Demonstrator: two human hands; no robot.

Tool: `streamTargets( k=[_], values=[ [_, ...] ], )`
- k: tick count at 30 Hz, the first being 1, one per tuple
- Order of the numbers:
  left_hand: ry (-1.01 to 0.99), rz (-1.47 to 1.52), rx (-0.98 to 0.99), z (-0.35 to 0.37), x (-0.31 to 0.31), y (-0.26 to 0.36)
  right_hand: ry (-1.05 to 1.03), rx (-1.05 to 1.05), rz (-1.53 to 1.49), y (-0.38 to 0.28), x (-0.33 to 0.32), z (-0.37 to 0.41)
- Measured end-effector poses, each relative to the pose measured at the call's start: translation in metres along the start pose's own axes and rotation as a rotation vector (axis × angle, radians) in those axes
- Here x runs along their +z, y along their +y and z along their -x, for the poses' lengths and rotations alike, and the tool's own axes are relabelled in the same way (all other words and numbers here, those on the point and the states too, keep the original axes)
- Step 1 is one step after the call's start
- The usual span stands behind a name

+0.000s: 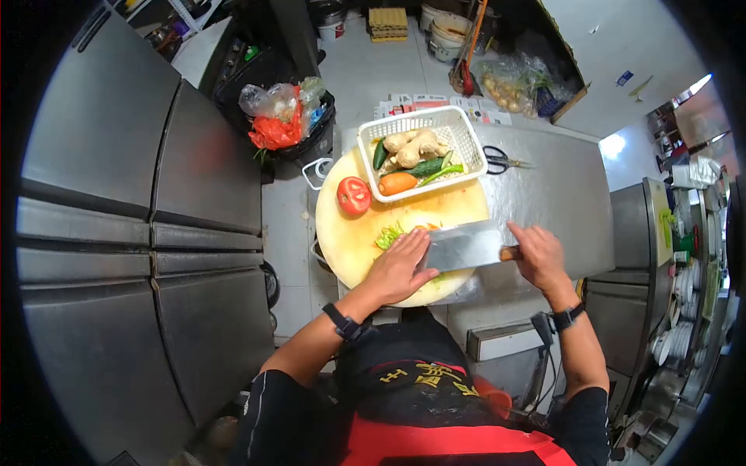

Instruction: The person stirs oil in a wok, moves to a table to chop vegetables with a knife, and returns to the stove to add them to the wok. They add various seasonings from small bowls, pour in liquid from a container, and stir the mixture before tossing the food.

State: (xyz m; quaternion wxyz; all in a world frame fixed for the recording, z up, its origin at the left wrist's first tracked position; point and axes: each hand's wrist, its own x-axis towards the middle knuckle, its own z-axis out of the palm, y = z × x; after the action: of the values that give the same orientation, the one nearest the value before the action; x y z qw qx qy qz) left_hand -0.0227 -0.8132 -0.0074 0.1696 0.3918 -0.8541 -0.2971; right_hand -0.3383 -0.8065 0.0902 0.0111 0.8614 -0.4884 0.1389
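A wide cleaver [465, 247] lies flat and low over the round yellow cutting board [342, 245]. My right hand [538, 255] is wrapped round its wooden handle, the index finger stretched along the blade side. My left hand [398, 270] rests at the blade's left end, palm down with the thumb apart. Chopped green pieces [388, 235] lie beside its fingertips, with some orange bits near the blade's upper edge. A cut tomato [354, 196] sits at the board's upper left. On the board's far side stands a white basket [475, 159] holding ginger [412, 147], a carrot [398, 183], cucumber and a green pepper.
Black-handled scissors [497, 161] lie on the metal table [559, 186] right of the basket. A black bin [325, 128] with plastic bags stands at the back left. Steel cabinets [210, 171] line the left side. Stacked plates [680, 334] stand at the right.
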Motion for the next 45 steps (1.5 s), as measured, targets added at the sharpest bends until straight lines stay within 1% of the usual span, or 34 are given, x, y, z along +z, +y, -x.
streamTargets(
  k=[1, 3, 4, 5, 6, 7, 9, 10, 11, 13, 15, 16, 17, 19, 20, 22, 23, 25, 27, 29, 30, 31, 33, 34, 36, 37, 38, 39, 40, 42, 43, 45],
  values=[
    [-0.033, 0.041, -0.008, 0.007, 0.000, -0.002, -0.007, 0.010, -0.006, -0.001, -0.017, 0.009],
    [-0.049, 0.023, -0.020, 0.028, 0.007, -0.017, -0.050, 0.103, 0.030, -0.004, -0.040, 0.030],
    [0.075, 0.023, 0.036, 0.038, 0.007, -0.024, -0.051, 0.113, 0.029, -0.003, -0.041, 0.043],
    [0.197, 0.026, 0.092, 0.047, 0.007, -0.030, -0.075, 0.256, -0.064, -0.003, -0.041, 0.057],
    [0.244, -0.002, 0.094, 0.055, 0.009, -0.037, -0.097, 0.400, -0.155, -0.004, -0.042, 0.072],
    [0.238, 0.003, 0.101, 0.056, 0.017, -0.036, -0.098, 0.410, -0.151, -0.005, -0.036, 0.088],
    [0.386, -0.084, -0.261, 0.051, 0.036, -0.031, -0.055, 0.646, -0.605, -0.006, -0.002, 0.123],
    [0.336, -0.083, -0.254, 0.044, 0.042, -0.028, -0.056, 0.741, -0.676, -0.008, 0.018, 0.138],
    [0.332, -0.080, -0.250, 0.032, 0.047, -0.023, -0.055, 0.747, -0.674, -0.011, 0.032, 0.145],
    [0.407, 0.059, -0.176, 0.002, 0.055, -0.016, -0.168, 1.206, -1.112, -0.022, 0.055, 0.152],
    [0.390, 0.067, -0.140, -0.020, 0.061, -0.016, -0.107, 1.304, -1.156, -0.041, 0.081, 0.151],
    [0.379, 0.075, -0.109, -0.028, 0.063, -0.018, -0.125, 1.349, -1.171, -0.044, 0.079, 0.149],
    [0.374, 0.080, -0.105, -0.037, 0.062, -0.022, -0.064, 1.339, -1.286, -0.060, 0.095, 0.142],
    [0.282, 0.190, 0.053, -0.048, 0.058, -0.027, -0.015, 1.350, -1.228, -0.079, 0.103, 0.130],
    [0.276, 0.193, 0.056, -0.044, 0.057, -0.024, -0.009, 1.336, -1.200, -0.087, 0.109, 0.127],
    [0.304, 0.045, 0.039, -0.035, 0.047, -0.010, 0.013, 1.317, -1.155, -0.106, 0.114, 0.115],
    [0.303, 0.047, 0.046, -0.030, 0.049, -0.004, 0.021, 1.320, -1.153, -0.118, 0.115, 0.108],
    [0.389, -0.030, -0.061, -0.026, 0.056, 0.009, 0.023, 1.360, -1.096, -0.142, 0.117, 0.094],
    [0.391, -0.008, -0.078, -0.025, 0.061, 0.009, 0.034, 1.340, -1.052, -0.164, 0.129, 0.091],
    [0.478, 0.025, -0.063, -0.020, 0.066, 0.002, 0.052, 1.240, -0.926, -0.183, 0.141, 0.086],
    [0.494, 0.072, -0.058, -0.016, 0.062, 0.002, 0.019, 1.297, -0.986, -0.196, 0.129, 0.072],
    [0.497, 0.070, -0.045, -0.014, 0.060, 0.000, 0.066, 1.210, -0.942, -0.203, 0.139, 0.073],
    [0.531, 0.105, -0.031, -0.009, 0.058, -0.004, 0.070, 1.263, -1.081, -0.220, 0.137, 0.061],
    [0.526, 0.106, -0.013, -0.009, 0.057, -0.006, 0.090, 1.268, -1.078, -0.226, 0.138, 0.059],
    [0.558, 0.163, 0.003, -0.009, 0.058, -0.008, 0.149, 1.326, -1.272, -0.236, 0.143, 0.057],
    [0.551, 0.168, 0.025, -0.009, 0.059, -0.011, 0.174, 1.333, -1.267, -0.239, 0.146, 0.056],
    [0.549, 0.169, 0.034, -0.009, 0.061, -0.013, 0.196, 1.345, -1.377, -0.243, 0.149, 0.055],
    [0.540, 0.174, 0.063, -0.008, 0.059, -0.010, 0.246, 1.355, -1.484, -0.250, 0.148, 0.056],
    [0.536, 0.177, 0.088, -0.010, 0.056, -0.006, 0.275, 1.354, -1.479, -0.252, 0.148, 0.056],
    [0.484, 0.172, 0.127, -0.010, 0.050, 0.005, 0.345, 1.408, -1.594, -0.262, 0.145, 0.061],
    [0.468, 0.177, 0.161, -0.009, 0.048, 0.013, 0.390, 1.414, -1.590, -0.267, 0.143, 0.064],
    [0.453, 0.149, 0.243, -0.009, 0.048, 0.037, 0.537, 1.457, -1.644, -0.276, 0.136, 0.075]
  ],
)
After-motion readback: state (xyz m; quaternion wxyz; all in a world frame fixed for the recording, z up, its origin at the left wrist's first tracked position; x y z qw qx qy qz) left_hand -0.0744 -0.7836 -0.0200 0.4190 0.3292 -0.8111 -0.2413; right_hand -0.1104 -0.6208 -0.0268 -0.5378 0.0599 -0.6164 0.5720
